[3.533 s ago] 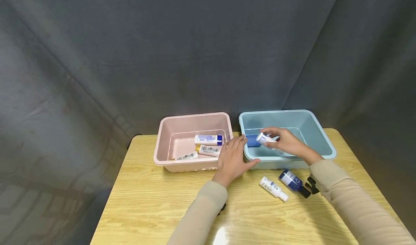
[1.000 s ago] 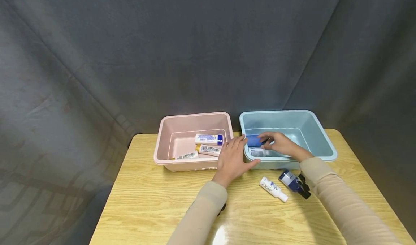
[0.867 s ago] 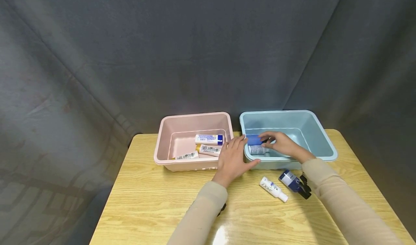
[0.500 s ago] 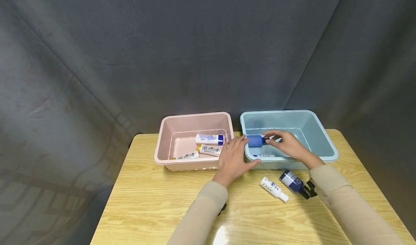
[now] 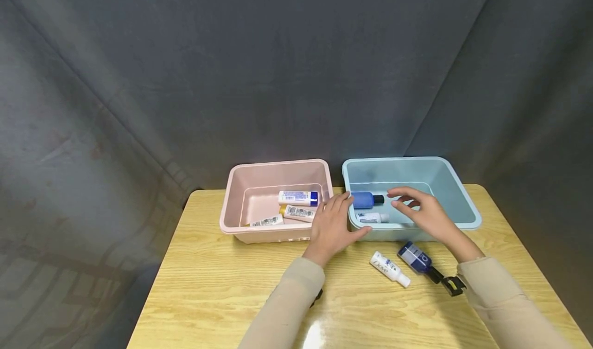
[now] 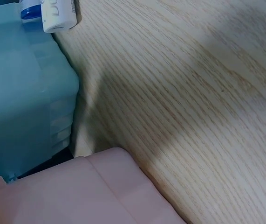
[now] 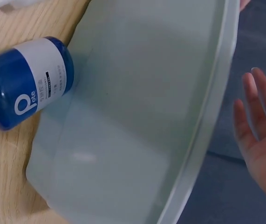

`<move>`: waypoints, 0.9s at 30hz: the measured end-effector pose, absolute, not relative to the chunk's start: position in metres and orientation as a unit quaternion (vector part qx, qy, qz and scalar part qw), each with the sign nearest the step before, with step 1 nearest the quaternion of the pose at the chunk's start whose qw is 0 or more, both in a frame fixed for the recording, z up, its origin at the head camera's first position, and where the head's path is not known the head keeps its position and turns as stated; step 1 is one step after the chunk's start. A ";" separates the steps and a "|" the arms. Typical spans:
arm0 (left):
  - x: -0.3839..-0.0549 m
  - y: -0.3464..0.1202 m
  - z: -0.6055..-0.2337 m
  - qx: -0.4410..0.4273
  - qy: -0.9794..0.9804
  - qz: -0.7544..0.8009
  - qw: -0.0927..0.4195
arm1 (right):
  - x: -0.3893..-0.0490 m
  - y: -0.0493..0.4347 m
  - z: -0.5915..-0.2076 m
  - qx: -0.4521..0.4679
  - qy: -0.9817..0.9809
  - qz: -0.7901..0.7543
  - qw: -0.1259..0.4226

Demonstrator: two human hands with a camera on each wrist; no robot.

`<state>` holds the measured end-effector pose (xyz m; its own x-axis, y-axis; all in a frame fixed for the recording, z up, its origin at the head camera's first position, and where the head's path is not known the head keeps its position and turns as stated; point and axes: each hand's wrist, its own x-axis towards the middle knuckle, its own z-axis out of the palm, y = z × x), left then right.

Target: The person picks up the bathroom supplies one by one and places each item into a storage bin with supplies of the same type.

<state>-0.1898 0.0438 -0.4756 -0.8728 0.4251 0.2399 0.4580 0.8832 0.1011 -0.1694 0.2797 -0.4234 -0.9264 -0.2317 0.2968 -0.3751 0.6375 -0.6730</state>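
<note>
My right hand [image 5: 423,212] hovers over the light blue bin [image 5: 456,194], fingers bent loosely and holding nothing; it also shows at the right of the right wrist view. Just left of its fingertips, inside this bin, lie a blue bottle [image 5: 363,200] with a black cap and a small white bottle [image 5: 369,217]. My left hand [image 5: 330,228] rests with spread fingers at the neighbouring rims of the blue bin and the pink bin [image 5: 257,171]. On the table in front lie a white Dove bottle [image 5: 388,268] and a dark blue bottle [image 5: 415,258] with a black top.
Several white tubes lie in the pink bin, among them one with a blue cap [image 5: 298,198] and one with a yellow cap [image 5: 298,213]. Both bins stand at the back of the wooden table [image 5: 208,287], before a grey curtain [image 5: 278,81].
The small white bottle went from my right hand into the blue bin. My right hand touched the blue bottle's cap end, then drew away right. My left hand stayed in place.
</note>
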 end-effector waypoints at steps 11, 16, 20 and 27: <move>-0.191 0.045 -0.477 -0.233 -0.962 -0.077 0.118 | -0.138 0.279 -0.418 0.153 -0.883 0.421 0.140; -0.191 0.044 -0.478 -0.231 -0.963 -0.073 0.119 | -0.127 0.280 -0.420 0.129 -0.884 0.420 0.159; -0.191 0.044 -0.478 -0.231 -0.963 -0.068 0.121 | -0.120 0.281 -0.423 0.114 -0.881 0.427 0.166; -0.191 0.044 -0.478 -0.232 -0.962 -0.072 0.122 | -0.107 0.281 -0.432 0.101 -0.873 0.443 0.176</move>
